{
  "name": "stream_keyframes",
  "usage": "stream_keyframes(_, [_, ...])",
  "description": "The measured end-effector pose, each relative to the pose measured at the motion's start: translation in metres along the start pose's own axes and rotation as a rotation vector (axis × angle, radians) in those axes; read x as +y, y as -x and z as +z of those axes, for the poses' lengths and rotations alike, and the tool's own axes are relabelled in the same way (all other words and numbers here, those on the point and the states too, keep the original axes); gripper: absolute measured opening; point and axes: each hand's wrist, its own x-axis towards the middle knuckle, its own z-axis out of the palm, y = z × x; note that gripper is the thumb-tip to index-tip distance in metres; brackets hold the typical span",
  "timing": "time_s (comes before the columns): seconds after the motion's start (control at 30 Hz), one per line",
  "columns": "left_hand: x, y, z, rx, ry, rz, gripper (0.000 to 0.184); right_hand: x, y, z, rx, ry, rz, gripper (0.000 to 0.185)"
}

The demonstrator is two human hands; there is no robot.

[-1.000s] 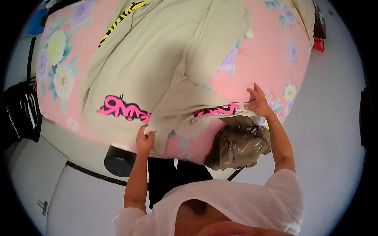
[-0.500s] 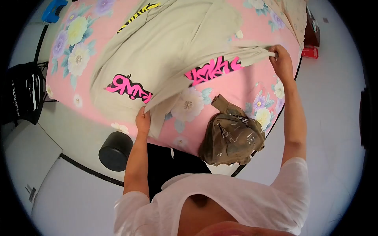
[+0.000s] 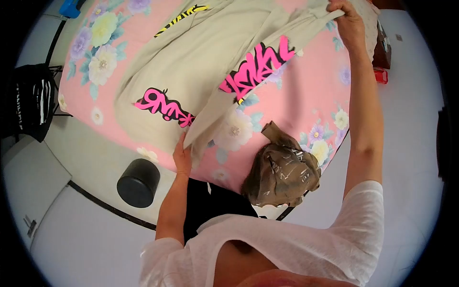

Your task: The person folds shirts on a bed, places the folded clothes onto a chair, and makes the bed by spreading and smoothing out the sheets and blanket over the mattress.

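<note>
A large beige garment with pink-and-black lettering and a yellow print lies over a pink floral bed cover. My right hand, at the top right, is closed on a gathered end of the garment, which stretches up from the middle. My left hand pinches the garment's near edge, below the pink lettering on the left. A crumpled brown printed cloth lies on the near edge of the bed, apart from both hands.
A black cylindrical stool stands on the floor left of my left arm. Black clothing hangs at the far left. Blue and red objects are beyond the bed's sides, and a beige cloth covers its upper right corner.
My right hand has moved up and away, drawing the garment's end off the brown cloth's side toward the top right. My left hand keeps its grip near the front edge.
</note>
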Motion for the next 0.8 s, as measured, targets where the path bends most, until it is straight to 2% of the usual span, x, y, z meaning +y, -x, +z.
stream_keyframes(0.03, [-0.004,0.002,0.002,0.001,-0.005,0.002,0.039,-0.003,-0.005,0.003,0.066,-0.090,-0.029,0.023])
stream_keyframes(0.1, [-0.017,0.004,0.008,0.032,-0.077,0.072,0.043,0.017,-0.006,0.022,0.101,-0.179,0.017,0.031])
stream_keyframes(0.13, [-0.017,0.005,0.010,0.023,-0.163,0.092,0.047,0.030,0.002,0.036,0.058,-0.046,0.255,0.024])
stream_keyframes(0.17, [-0.018,0.004,0.011,0.020,-0.166,0.091,0.047,0.043,0.014,0.048,0.013,0.088,0.497,0.027])
stream_keyframes(0.2, [-0.016,0.003,0.011,0.012,-0.201,0.102,0.049,0.048,0.024,0.061,-0.128,0.184,0.653,0.037])
stream_keyframes(0.23, [-0.015,0.003,0.011,0.003,-0.236,0.112,0.052,0.057,0.038,0.073,-0.131,0.128,0.687,0.042])
stream_keyframes(0.27, [-0.014,0.002,0.010,-0.003,-0.240,0.109,0.052,0.085,0.057,0.094,-0.067,0.036,0.624,0.043])
stream_keyframes(0.3, [-0.013,0.002,0.010,0.002,-0.305,0.149,0.053,0.086,0.075,0.118,-0.024,0.177,0.443,0.043])
stream_keyframes(0.33, [-0.011,0.002,0.010,0.006,-0.369,0.188,0.055,0.068,0.093,0.141,-0.043,0.228,0.259,0.042])
stream_keyframes(0.37, [-0.007,0.001,0.008,0.003,-0.367,0.191,0.055,0.038,0.105,0.162,-0.105,0.217,0.231,0.044])
stream_keyframes(0.4, [-0.002,0.002,0.005,-0.083,-0.357,0.125,0.057,0.010,0.112,0.181,-0.277,0.233,0.266,0.050])
stream_keyframes(0.43, [-0.001,0.004,0.002,-0.170,-0.350,0.058,0.058,-0.025,0.116,0.191,-0.320,0.252,0.144,0.055])
stream_keyframes(0.47, [-0.003,0.006,0.000,-0.173,-0.351,0.067,0.058,-0.054,0.125,0.203,-0.340,0.434,0.095,0.055])
stream_keyframes(0.57, [-0.014,0.001,-0.002,-0.215,-0.403,0.185,0.058,-0.044,0.143,0.231,-0.383,0.382,0.066,0.056])
stream_keyframes(0.6, [-0.016,0.001,-0.003,-0.224,-0.411,0.210,0.059,-0.021,0.152,0.237,-0.469,0.508,0.186,0.056])
stream_keyframes(0.67, [-0.017,0.000,-0.007,-0.220,-0.451,0.255,0.057,0.003,0.162,0.241,-0.415,0.460,0.223,0.056])
stream_keyframes(0.73, [-0.012,-0.001,-0.011,-0.237,-0.422,0.230,0.057,0.003,0.153,0.240,-0.374,0.407,0.260,0.055])
stream_keyframes(0.8, [-0.005,-0.004,-0.019,-0.345,-0.346,0.145,0.052,-0.006,0.136,0.225,-0.451,0.400,0.409,0.051])
